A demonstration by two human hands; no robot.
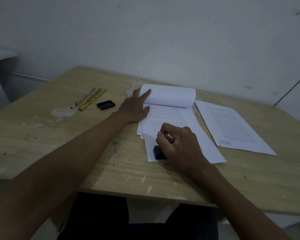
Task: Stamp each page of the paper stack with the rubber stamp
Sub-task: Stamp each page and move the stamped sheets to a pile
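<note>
Right hand [178,141] grip clenched round rubber stamp [160,152] on paper stack [185,118]; left hand [136,108] flat, released.

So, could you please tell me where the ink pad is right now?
In the head view the ink pad lies on the table left of the paper stack, just right of the pencils and beyond the left hand.

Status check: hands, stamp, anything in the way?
Left hand holds pages back. Right hand grips stamp, pressed on open page. Nothing in the way.
</note>
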